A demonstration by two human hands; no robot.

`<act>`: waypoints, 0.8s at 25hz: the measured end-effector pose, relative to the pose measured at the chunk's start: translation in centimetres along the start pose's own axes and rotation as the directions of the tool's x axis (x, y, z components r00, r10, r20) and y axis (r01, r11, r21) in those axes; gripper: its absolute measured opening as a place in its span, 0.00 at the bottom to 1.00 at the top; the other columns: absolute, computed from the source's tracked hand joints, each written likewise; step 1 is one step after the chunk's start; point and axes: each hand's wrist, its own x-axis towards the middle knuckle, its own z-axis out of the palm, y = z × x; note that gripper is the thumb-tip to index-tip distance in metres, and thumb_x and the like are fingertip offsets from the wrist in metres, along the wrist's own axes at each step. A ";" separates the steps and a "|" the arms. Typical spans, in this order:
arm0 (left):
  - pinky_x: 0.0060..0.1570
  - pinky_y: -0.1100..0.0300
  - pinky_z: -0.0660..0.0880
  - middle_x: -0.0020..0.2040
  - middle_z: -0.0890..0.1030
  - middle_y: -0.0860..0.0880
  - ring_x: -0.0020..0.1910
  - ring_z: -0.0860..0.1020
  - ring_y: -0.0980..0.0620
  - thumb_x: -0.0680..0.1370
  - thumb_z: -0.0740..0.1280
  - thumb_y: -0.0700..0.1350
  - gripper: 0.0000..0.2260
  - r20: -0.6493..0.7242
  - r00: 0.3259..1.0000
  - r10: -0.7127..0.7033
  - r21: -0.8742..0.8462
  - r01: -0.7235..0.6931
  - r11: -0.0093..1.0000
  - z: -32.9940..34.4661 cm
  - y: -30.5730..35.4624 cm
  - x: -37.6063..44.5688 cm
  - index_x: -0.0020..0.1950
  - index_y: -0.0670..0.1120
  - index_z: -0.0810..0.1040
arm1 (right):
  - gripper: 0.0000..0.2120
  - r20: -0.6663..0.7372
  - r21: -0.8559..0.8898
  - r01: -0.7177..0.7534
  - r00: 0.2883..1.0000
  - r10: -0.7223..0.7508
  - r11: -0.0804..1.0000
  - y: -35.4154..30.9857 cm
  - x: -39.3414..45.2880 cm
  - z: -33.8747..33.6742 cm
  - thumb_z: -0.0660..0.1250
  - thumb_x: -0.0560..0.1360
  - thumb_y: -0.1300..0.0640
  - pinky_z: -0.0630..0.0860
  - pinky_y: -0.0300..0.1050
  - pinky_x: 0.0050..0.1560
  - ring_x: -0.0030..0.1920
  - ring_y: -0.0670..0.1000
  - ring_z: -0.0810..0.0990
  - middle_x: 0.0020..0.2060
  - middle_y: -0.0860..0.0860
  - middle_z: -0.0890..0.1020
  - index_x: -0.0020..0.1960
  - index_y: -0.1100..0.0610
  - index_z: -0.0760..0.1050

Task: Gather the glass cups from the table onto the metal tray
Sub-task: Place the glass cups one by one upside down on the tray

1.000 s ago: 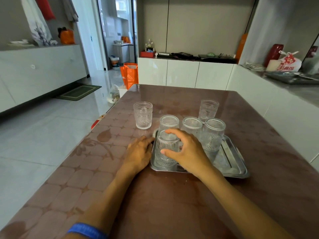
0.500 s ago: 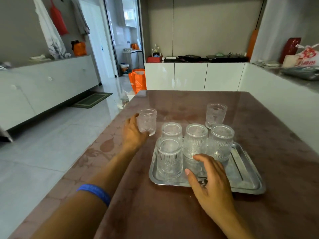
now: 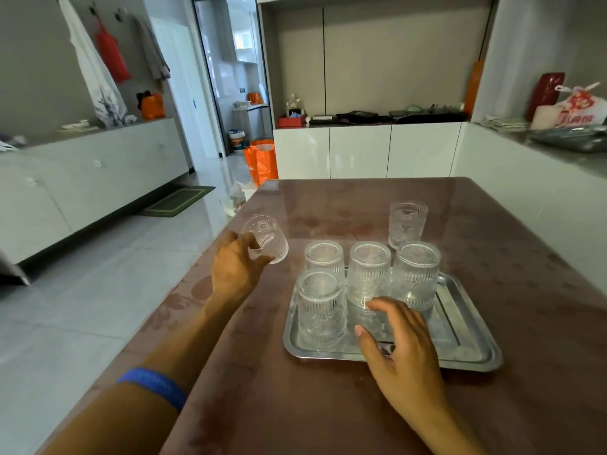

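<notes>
A metal tray (image 3: pixel 466 343) lies on the brown table and carries several ribbed glass cups standing upside down, the nearest one (image 3: pixel 321 308) at its front left. My left hand (image 3: pixel 235 269) is shut on another glass cup (image 3: pixel 266 238), lifted off the table and tilted, left of the tray. One more glass cup (image 3: pixel 407 223) stands upright on the table just behind the tray. My right hand (image 3: pixel 399 344) rests over the tray's front edge with fingers spread, holding nothing, close to the base of the middle cup (image 3: pixel 368 274).
The table (image 3: pixel 328 405) has its left edge beside my left forearm, with tiled floor below. White cabinets run along the right side and far wall. An orange bag (image 3: pixel 261 160) stands on the floor beyond the table's far left corner.
My left hand closed on the cup left of the tray and lifted and tilted it. My right hand let go of the front-left cup and drew back to the tray's front edge.
</notes>
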 end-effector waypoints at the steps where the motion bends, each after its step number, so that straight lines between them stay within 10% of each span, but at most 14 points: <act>1: 0.46 0.54 0.72 0.53 0.77 0.43 0.52 0.77 0.41 0.69 0.76 0.54 0.14 -0.058 0.998 0.037 -0.039 -0.040 0.998 -0.8 0.2 -0.6 0.45 0.46 0.78 | 0.17 -0.006 0.002 0.006 1.000 -0.006 1.000 -0.3 0.0 -0.2 0.75 0.72 0.57 0.73 0.42 0.55 0.58 0.49 0.76 0.55 0.46 0.79 0.59 0.54 0.76; 6: 0.42 0.66 0.68 0.50 0.72 0.51 0.49 0.69 0.54 0.69 0.75 0.57 0.15 -0.314 0.888 0.336 -0.166 -0.399 0.902 -6.6 5.3 -3.0 0.41 0.47 0.77 | 0.18 -0.045 0.370 -0.237 0.961 0.272 0.898 -3.4 2.2 -2.8 0.72 0.75 0.49 0.76 0.38 0.50 0.52 0.46 0.81 0.52 0.43 0.83 0.62 0.45 0.72; 11: 0.39 0.49 0.75 0.49 0.78 0.39 0.45 0.75 0.42 0.72 0.72 0.49 0.10 -0.226 0.683 0.695 -0.142 -0.729 0.670 -7.8 11.7 -8.8 0.41 0.41 0.82 | 0.32 0.591 0.657 -0.716 0.683 0.429 0.236 -6.4 7.2 -6.5 0.64 0.70 0.29 0.78 0.48 0.34 0.44 0.58 0.86 0.51 0.58 0.87 0.64 0.49 0.75; 14: 0.47 0.50 0.77 0.56 0.79 0.40 0.52 0.78 0.44 0.73 0.72 0.41 0.06 -0.133 0.643 0.755 -0.283 -0.754 0.592 -6.5 12.6 -11.1 0.49 0.41 0.84 | 0.33 0.606 0.684 -0.716 0.664 0.438 0.139 -5.6 7.1 -7.3 0.66 0.70 0.32 0.80 0.51 0.38 0.48 0.58 0.85 0.54 0.59 0.85 0.64 0.54 0.78; 16: 0.61 0.57 0.74 0.63 0.78 0.47 0.63 0.76 0.51 0.74 0.72 0.39 0.12 -0.066 0.739 0.670 -0.527 -0.596 0.606 -6.0 11.5 -11.6 0.57 0.45 0.83 | 0.30 0.456 0.721 -0.650 0.707 0.540 0.241 -4.5 6.5 -7.2 0.69 0.69 0.34 0.82 0.55 0.43 0.50 0.57 0.86 0.54 0.56 0.86 0.64 0.51 0.77; 20: 0.64 0.54 0.73 0.63 0.79 0.53 0.64 0.76 0.54 0.75 0.67 0.41 0.15 -0.039 0.949 0.313 -0.581 -0.277 0.765 -5.1 8.7 -11.3 0.62 0.47 0.80 | 0.25 0.089 0.336 -0.479 0.873 0.479 0.811 -3.5 5.6 -6.7 0.72 0.68 0.37 0.82 0.52 0.40 0.44 0.48 0.83 0.51 0.43 0.81 0.60 0.42 0.67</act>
